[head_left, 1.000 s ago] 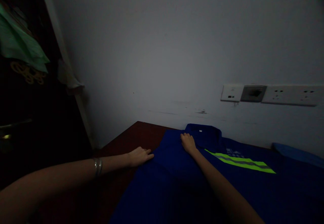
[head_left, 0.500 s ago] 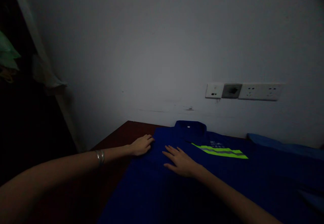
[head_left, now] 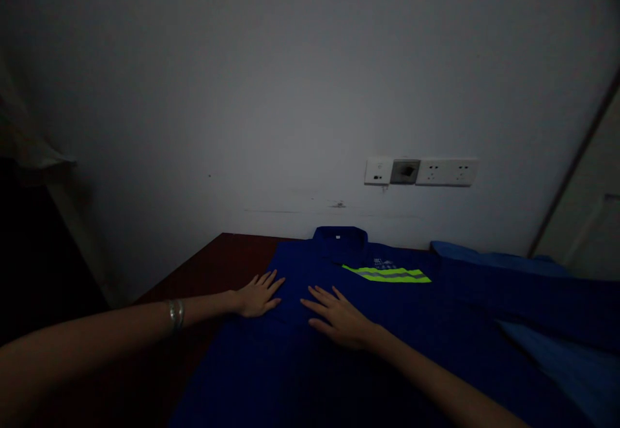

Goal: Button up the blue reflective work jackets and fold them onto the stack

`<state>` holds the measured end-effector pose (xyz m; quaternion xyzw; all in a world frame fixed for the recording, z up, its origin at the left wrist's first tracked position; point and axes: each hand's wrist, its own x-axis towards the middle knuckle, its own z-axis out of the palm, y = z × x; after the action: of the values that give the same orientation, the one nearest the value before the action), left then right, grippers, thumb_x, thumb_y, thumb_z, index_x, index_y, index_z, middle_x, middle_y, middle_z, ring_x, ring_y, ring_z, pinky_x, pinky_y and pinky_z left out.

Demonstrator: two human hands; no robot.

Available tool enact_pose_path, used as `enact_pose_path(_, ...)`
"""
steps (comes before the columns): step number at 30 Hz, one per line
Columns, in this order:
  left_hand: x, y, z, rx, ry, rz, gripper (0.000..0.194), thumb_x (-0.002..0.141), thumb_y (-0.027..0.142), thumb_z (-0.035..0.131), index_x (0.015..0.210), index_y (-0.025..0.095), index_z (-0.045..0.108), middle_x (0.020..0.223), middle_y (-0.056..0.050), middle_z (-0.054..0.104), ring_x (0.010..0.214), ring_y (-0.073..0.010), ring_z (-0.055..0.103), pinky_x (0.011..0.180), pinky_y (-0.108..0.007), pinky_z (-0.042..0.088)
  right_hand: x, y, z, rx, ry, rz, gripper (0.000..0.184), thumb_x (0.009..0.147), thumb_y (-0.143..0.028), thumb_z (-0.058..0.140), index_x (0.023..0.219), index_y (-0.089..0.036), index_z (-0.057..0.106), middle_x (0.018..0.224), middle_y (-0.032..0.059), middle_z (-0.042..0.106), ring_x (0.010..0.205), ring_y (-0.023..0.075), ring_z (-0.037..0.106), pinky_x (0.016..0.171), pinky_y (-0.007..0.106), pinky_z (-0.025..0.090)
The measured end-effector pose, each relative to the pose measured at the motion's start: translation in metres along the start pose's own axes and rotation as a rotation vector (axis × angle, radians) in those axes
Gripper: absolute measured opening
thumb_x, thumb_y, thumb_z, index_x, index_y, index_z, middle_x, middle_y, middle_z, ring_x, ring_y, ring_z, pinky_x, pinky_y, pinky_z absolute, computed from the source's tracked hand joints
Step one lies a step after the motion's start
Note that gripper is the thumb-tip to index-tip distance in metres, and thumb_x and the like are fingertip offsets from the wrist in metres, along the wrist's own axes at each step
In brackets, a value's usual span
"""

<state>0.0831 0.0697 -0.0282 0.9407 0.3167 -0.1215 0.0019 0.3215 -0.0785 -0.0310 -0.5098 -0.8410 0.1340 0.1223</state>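
Note:
A dark blue work jacket (head_left: 310,344) lies spread out, its collar (head_left: 339,241) toward the wall. Across its right chest runs a yellow-green and grey reflective strip (head_left: 387,275), with small white print above. My left hand (head_left: 259,295) rests flat on the jacket's left side, fingers spread, a silvery bangle on the wrist. To the right of it, my right hand (head_left: 341,318) lies palm down on the middle of the jacket, fingers stretched out and apart. One sleeve (head_left: 533,295) extends to the right; the lower part of the jacket is lost in shadow.
The jacket lies on a dark red-brown tabletop (head_left: 227,257) against a pale wall (head_left: 271,92). Lighter blue cloth (head_left: 566,357) shows under the sleeve at right. Sockets and a switch panel (head_left: 421,172) sit on the wall. A door (head_left: 595,221) stands at far right.
My left hand has moved from the jacket's left edge onto the cloth, its fingers now spread. My right hand stays flat on the jacket. The view has turned to the right.

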Motion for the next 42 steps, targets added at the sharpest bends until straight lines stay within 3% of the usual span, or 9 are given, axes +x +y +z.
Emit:
enact_pose_path(6,0.017,0.018,-0.019,0.109,0.140,-0.009,0.062,0.088,0.046,0.030,0.142,0.019,0.017,0.147,-0.018,0.012,0.134,-0.0331,0.013,0.103,-0.059,0.008,-0.059,0.035,-0.017,-0.059,0.060,0.234,0.060,0.087,-0.059,0.025,0.140,-0.032,0.020,0.149,0.0071,0.013,0.136,0.0256,0.010,0.106,0.054,0.004)
enact_pose_path(11,0.059,0.064,-0.037,0.074,0.269,0.091,0.058,0.089,0.041,0.027,0.140,0.015,0.018,0.147,-0.017,0.013,0.135,-0.0300,0.014,0.105,-0.055,0.010,-0.124,0.062,-0.019,-0.066,0.030,0.508,0.067,0.083,-0.065,0.023,0.140,-0.029,0.022,0.148,0.0119,0.012,0.135,0.0287,0.009,0.104,0.057,0.007)
enact_pose_path(19,0.145,0.207,-0.034,-0.191,0.281,0.265,0.057,0.086,0.037,0.032,0.136,0.012,0.025,0.144,-0.017,0.024,0.133,-0.0295,0.021,0.104,-0.051,0.019,-0.160,0.058,-0.007,-0.067,0.205,0.529,0.056,0.088,-0.054,0.026,0.137,-0.026,0.032,0.147,0.0078,0.022,0.135,0.0236,0.016,0.108,0.050,0.008)
enact_pose_path(23,0.186,0.278,-0.039,-0.322,0.305,0.350,0.048,0.082,0.031,0.038,0.126,0.014,0.040,0.135,-0.014,0.039,0.126,-0.0262,0.035,0.103,-0.043,0.027,-0.182,0.072,-0.025,-0.013,0.351,0.459,0.047,0.088,-0.041,0.038,0.129,-0.018,0.046,0.132,0.0098,0.047,0.128,0.0211,0.034,0.106,0.041,0.024)
enact_pose_path(27,0.223,0.321,-0.052,-0.325,0.321,0.304,0.042,0.081,0.030,0.039,0.118,0.012,0.047,0.122,-0.014,0.051,0.114,-0.0245,0.047,0.096,-0.037,0.035,-0.243,0.103,-0.053,-0.073,0.597,0.588,0.032,0.082,-0.031,0.048,0.106,-0.017,0.064,0.116,0.0099,0.060,0.113,0.0214,0.050,0.099,0.037,0.036)
enact_pose_path(30,0.245,0.337,-0.057,-0.300,0.338,0.288,0.040,0.082,0.030,0.038,0.115,0.010,0.049,0.115,-0.017,0.054,0.110,-0.0272,0.049,0.094,-0.040,0.036,-0.304,0.135,-0.075,-0.109,0.785,0.820,0.032,0.079,-0.026,0.051,0.106,-0.015,0.063,0.113,0.0092,0.062,0.107,0.0198,0.055,0.096,0.034,0.039)
enact_pose_path(32,0.258,0.342,-0.056,-0.281,0.387,0.267,0.041,0.083,0.029,0.036,0.117,0.008,0.048,0.121,-0.019,0.051,0.115,-0.0298,0.045,0.096,-0.044,0.032,-0.346,0.157,-0.088,-0.086,0.909,1.105,0.033,0.077,-0.025,0.053,0.106,-0.014,0.063,0.109,0.0082,0.064,0.102,0.0170,0.058,0.091,0.027,0.042)
enact_pose_path(36,0.280,0.339,-0.045,-0.189,0.552,0.208,0.046,0.086,0.028,0.034,0.126,0.008,0.042,0.136,-0.020,0.038,0.126,-0.0324,0.033,0.101,-0.047,0.024,-0.416,0.188,-0.107,-0.127,1.023,1.404,0.039,0.079,-0.023,0.046,0.110,-0.005,0.060,0.104,0.0159,0.065,0.091,0.0204,0.063,0.078,0.029,0.049)
enact_pose_path(42,0.291,0.328,-0.033,-0.185,0.559,0.219,0.042,0.088,0.029,0.030,0.118,0.010,0.052,0.128,-0.017,0.048,0.121,-0.0313,0.039,0.098,-0.044,0.031,-0.460,0.203,-0.107,-0.252,1.063,1.631,0.041,0.082,-0.031,0.047,0.110,-0.004,0.058,0.099,0.0206,0.064,0.096,0.0292,0.060,0.078,0.036,0.047)
